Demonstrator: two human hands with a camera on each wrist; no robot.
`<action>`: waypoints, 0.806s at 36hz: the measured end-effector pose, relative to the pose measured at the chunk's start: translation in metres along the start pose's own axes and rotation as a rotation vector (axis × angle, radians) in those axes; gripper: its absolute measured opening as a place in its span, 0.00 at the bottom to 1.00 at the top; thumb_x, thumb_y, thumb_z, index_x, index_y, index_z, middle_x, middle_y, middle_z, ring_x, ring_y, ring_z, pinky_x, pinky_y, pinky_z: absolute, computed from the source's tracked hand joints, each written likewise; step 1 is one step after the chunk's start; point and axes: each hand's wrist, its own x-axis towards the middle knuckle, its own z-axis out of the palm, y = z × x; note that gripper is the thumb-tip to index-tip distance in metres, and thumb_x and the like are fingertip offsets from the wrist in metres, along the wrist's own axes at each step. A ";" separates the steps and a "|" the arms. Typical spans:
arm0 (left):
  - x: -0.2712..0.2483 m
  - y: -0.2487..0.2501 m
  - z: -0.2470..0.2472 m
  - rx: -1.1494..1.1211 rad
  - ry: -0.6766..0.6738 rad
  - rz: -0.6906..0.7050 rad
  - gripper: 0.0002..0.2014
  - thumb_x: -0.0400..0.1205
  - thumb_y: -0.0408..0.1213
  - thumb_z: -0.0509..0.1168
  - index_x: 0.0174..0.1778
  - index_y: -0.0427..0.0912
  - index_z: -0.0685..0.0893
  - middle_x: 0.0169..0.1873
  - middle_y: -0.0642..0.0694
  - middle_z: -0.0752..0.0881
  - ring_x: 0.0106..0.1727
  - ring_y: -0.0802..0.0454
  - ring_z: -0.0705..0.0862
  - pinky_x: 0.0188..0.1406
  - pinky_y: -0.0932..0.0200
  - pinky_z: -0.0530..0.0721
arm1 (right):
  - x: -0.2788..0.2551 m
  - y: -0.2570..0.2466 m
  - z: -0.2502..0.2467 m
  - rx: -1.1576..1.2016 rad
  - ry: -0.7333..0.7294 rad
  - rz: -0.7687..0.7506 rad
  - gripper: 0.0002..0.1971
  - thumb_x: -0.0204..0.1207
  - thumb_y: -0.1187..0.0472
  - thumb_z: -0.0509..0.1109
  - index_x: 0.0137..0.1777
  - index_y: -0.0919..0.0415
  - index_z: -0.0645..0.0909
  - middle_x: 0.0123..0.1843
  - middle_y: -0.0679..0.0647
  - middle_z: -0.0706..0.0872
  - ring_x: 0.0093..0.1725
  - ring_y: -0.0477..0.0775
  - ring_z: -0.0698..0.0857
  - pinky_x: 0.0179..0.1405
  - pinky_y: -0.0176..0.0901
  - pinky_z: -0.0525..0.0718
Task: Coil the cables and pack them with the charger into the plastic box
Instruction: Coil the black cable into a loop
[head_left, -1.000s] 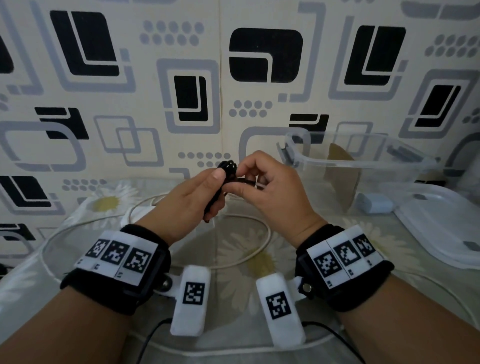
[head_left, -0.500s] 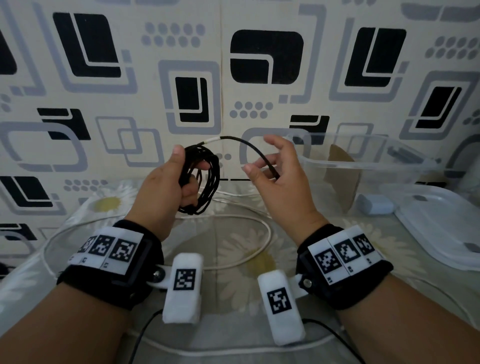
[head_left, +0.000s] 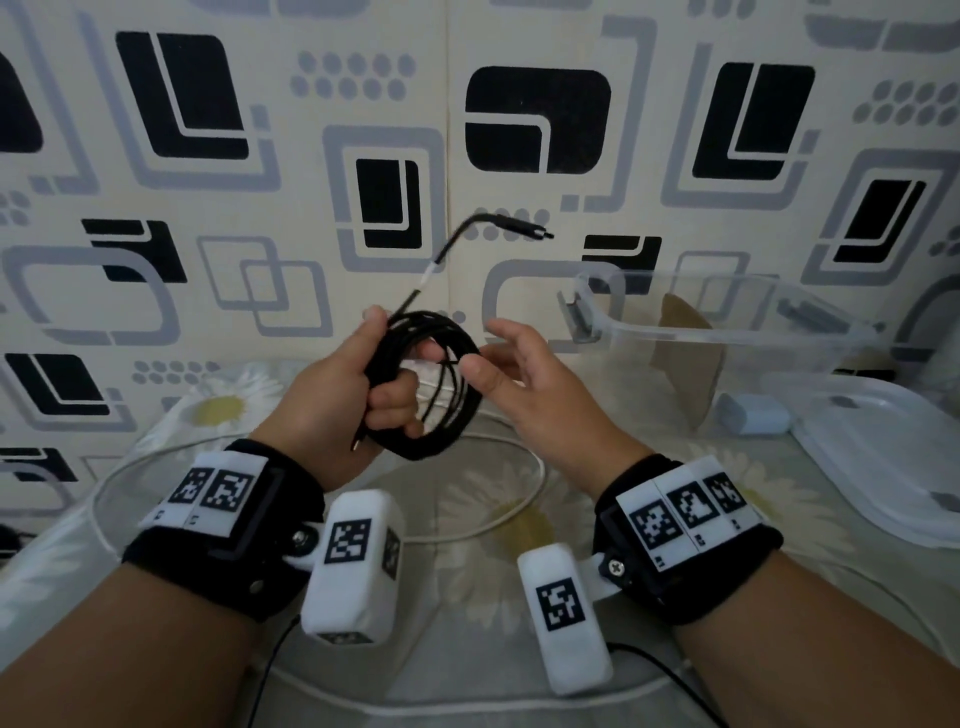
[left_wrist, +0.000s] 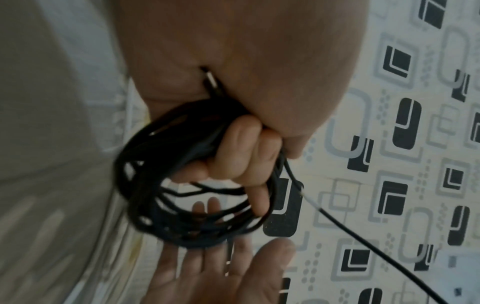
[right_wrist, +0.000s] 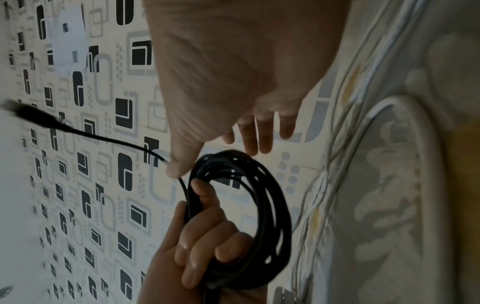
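Observation:
A black cable (head_left: 441, 395) is wound into a coil, and my left hand (head_left: 387, 387) grips it above the table. Its free end with the plug (head_left: 522, 228) sticks up and to the right. My right hand (head_left: 491, 358) is open just right of the coil, thumb at the coil's edge, holding nothing. The left wrist view shows the coil (left_wrist: 187, 207) under my curled fingers (left_wrist: 241, 148). In the right wrist view the coil (right_wrist: 249, 216) hangs below my spread right hand (right_wrist: 249, 133). A white cable (head_left: 524, 467) lies loose on the table. A light blue charger (head_left: 753, 413) sits by the clear plastic box (head_left: 727, 332).
The box's clear lid (head_left: 893, 467) lies flat at the right. A brown card piece (head_left: 685, 358) stands in or behind the box. A patterned wall (head_left: 260, 156) rises close behind the table. The flowered tablecloth (head_left: 467, 649) covers the table.
My right hand has let go of the cable's end, which now sticks up free. My left hand holds the coil lower and nearer the middle than half a second ago.

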 end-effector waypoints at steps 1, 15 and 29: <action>0.000 -0.001 0.001 0.031 -0.035 -0.023 0.31 0.87 0.59 0.45 0.39 0.43 0.87 0.15 0.53 0.60 0.15 0.57 0.57 0.26 0.60 0.72 | 0.000 -0.001 0.000 0.004 0.014 -0.028 0.32 0.73 0.40 0.67 0.76 0.48 0.68 0.65 0.46 0.80 0.65 0.41 0.78 0.64 0.34 0.74; -0.001 -0.006 0.004 0.283 -0.010 -0.082 0.31 0.87 0.59 0.46 0.39 0.43 0.89 0.17 0.53 0.60 0.19 0.55 0.57 0.29 0.56 0.69 | -0.004 -0.017 -0.010 0.267 0.307 -0.448 0.07 0.82 0.71 0.65 0.55 0.65 0.82 0.42 0.56 0.86 0.39 0.51 0.84 0.46 0.43 0.85; -0.004 0.000 0.005 0.040 -0.131 -0.061 0.34 0.87 0.54 0.42 0.39 0.39 0.91 0.14 0.52 0.60 0.14 0.57 0.57 0.22 0.61 0.72 | -0.002 -0.009 -0.003 0.291 -0.030 -0.078 0.21 0.80 0.63 0.68 0.72 0.55 0.71 0.62 0.54 0.84 0.61 0.44 0.84 0.67 0.43 0.80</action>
